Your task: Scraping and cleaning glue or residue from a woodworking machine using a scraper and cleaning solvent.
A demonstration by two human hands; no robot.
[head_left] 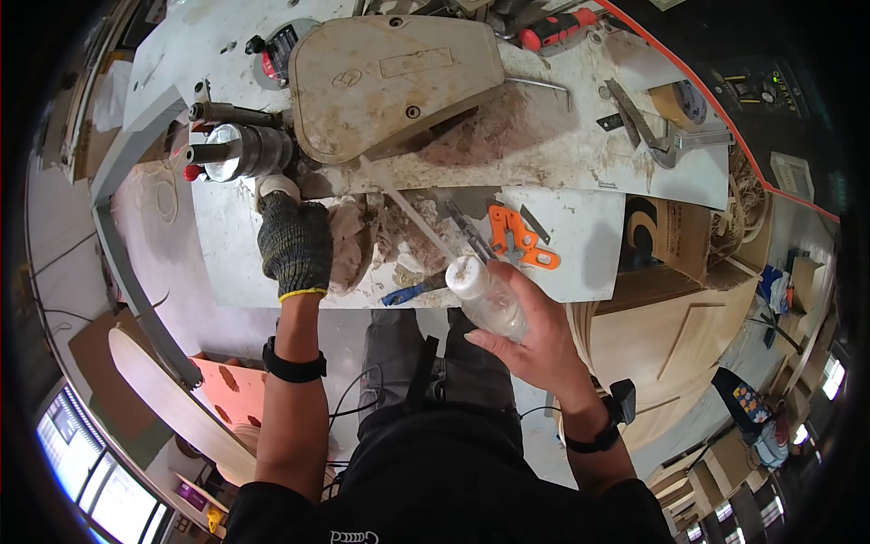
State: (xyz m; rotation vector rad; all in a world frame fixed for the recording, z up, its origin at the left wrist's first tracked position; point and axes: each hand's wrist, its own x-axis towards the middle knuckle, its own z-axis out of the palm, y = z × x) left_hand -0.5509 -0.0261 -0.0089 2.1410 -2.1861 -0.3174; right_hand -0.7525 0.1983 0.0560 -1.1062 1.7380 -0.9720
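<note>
My right hand (535, 335), bare, is wrapped round a clear plastic squeeze bottle (498, 310) with a white cap. Its long, thin, pale nozzle (421, 222) slants up and left toward the beige machine cover (390, 86). My left hand (295, 240) wears a dark knitted glove with a yellow cuff edge and has its fingers curled below the round metal rollers (251, 150). Something white (277, 188), perhaps cloth, shows at its fingertips; what the fingers hold is partly hidden. A crumpled, stained rag (347, 243) lies just right of the glove.
On the white bench lie an orange clamp-like tool (518, 238), a blue-handled tool (412, 292) and a red-black screwdriver (557, 29). Pliers (642, 127) and a tape roll (678, 104) sit at the far right. Cardboard boxes (680, 227) and wood panels (671, 335) stand beside the bench.
</note>
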